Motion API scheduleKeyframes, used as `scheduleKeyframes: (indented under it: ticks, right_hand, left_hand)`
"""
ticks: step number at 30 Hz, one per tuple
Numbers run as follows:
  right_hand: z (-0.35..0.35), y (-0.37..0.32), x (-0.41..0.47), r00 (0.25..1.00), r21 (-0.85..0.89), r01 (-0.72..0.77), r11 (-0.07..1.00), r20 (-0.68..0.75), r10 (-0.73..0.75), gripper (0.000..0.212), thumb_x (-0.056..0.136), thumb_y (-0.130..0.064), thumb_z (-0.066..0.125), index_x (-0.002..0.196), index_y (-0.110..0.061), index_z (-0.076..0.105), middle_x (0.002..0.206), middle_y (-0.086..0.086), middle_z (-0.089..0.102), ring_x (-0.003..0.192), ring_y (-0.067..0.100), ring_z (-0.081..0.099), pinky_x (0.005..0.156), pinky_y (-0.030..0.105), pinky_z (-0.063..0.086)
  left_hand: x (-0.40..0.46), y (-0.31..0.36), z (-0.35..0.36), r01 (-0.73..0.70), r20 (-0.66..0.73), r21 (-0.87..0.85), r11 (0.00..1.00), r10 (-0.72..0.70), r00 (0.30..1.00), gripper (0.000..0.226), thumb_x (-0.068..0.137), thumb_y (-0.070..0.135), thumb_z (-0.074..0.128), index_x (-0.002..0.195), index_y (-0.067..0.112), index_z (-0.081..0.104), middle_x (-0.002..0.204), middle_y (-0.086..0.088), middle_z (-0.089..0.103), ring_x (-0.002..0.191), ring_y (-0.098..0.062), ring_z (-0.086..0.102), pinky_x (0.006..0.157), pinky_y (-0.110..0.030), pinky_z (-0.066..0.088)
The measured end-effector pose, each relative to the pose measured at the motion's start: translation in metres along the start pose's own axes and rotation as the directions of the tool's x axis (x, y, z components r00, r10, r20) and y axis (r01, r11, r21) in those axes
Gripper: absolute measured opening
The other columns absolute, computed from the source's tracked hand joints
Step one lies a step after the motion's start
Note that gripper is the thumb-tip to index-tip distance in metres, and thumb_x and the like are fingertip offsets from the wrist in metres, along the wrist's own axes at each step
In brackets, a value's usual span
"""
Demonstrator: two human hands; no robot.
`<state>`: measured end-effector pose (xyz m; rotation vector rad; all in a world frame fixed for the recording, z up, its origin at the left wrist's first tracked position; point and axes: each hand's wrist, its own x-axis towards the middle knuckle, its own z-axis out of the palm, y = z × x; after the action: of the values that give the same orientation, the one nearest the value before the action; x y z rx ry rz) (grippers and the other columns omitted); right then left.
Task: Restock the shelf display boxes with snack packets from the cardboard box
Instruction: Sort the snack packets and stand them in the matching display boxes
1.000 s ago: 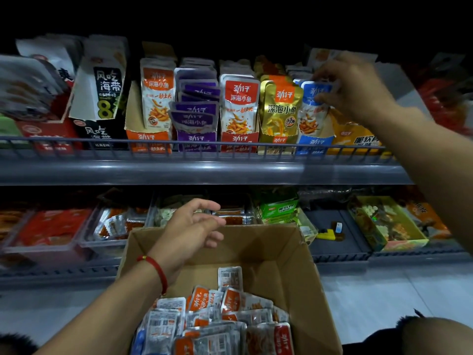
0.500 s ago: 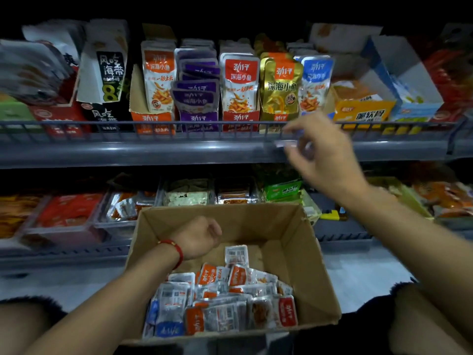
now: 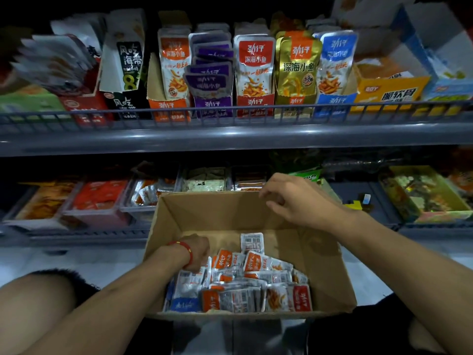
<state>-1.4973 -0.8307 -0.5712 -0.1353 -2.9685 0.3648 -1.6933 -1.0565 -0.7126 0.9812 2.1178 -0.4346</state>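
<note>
Head view: snack packets point(image 3: 238, 290) jumbled, unaligned

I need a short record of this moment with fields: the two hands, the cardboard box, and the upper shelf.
left hand: down inside the box, among the packets; fingers hidden, so grip cannot be told
right hand: above the far rim of the box, fingers loosely curled, holds nothing
cardboard box: open, partly filled
snack packets: loose pile in the near half of the box
upper shelf: display boxes in a row, packets upright; purple display box holds a leaning, untidy stack
</note>
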Motion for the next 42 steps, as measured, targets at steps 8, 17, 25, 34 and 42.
scheduleKeyframes:
  ticks: [8,17,25,34,42]
  right_hand:
    - [-0.009,0.004,-0.008,0.978,0.172,-0.002,0.985,0.204,-0.034,0.049,0.094,-0.016,0.069,0.136,-0.037,0.056,0.132,-0.011,0.056,0.098,0.001,0.06,0.088,0.028,0.055]
    - [-0.021,-0.022,-0.019,0.967,0.125,0.247,0.961,-0.098,-0.236,0.039,0.094,-0.039,0.053,0.129,-0.03,0.068,0.133,-0.01,0.061,0.12,0.007,0.054,0.098,0.033,0.051]
    - [-0.033,-0.019,-0.022,0.926,0.752,-0.176,0.636,-0.091,0.365,0.025,0.096,-0.026,0.066,0.117,-0.014,0.071,0.102,-0.004,0.078,0.097,0.011,0.074,0.084,0.04,0.062]
    - [-0.053,-0.01,-0.021,0.843,0.895,-0.293,0.336,0.075,0.533,0.024,0.095,-0.02,0.067,0.117,-0.011,0.071,0.103,0.005,0.079,0.1,0.02,0.075,0.086,0.036,0.061]
    - [-0.129,0.028,-0.033,0.69,0.854,-0.203,0.479,-0.222,0.689,0.016,0.094,-0.02,0.068,0.109,-0.013,0.07,0.102,0.006,0.078,0.095,0.021,0.076,0.082,0.038,0.061]
  left_hand:
    - [-0.098,0.032,-0.096,-0.446,-0.424,-0.729,0.519,0.168,0.89,0.01,0.096,-0.002,0.06,0.095,0.008,0.058,0.083,-0.013,0.07,0.076,-0.023,0.064,0.061,-0.023,0.053]
    - [-0.115,0.056,-0.101,-0.394,-0.393,-0.919,0.015,0.065,0.917,0.023,0.089,-0.007,0.066,0.11,0.002,0.061,0.087,-0.019,0.072,0.056,-0.016,0.066,0.042,-0.02,0.046]
    - [-0.124,0.065,-0.106,-0.376,-0.433,-0.868,-0.325,0.123,0.893,0.038,0.098,0.026,0.059,0.117,-0.007,0.061,0.103,-0.028,0.073,0.092,-0.029,0.074,0.078,-0.027,0.062]
    - [-0.13,0.076,-0.107,-0.514,-0.55,-0.823,-0.241,0.111,0.828,0.024,0.098,0.022,0.059,0.109,0.001,0.064,0.096,-0.023,0.074,0.075,-0.022,0.072,0.063,-0.023,0.059]
    - [-0.131,0.078,-0.109,-0.541,-0.553,-0.829,-0.14,0.065,0.83,0.024,0.095,0.018,0.065,0.119,0.016,0.067,0.117,-0.01,0.072,0.091,-0.035,0.075,0.08,-0.041,0.06]
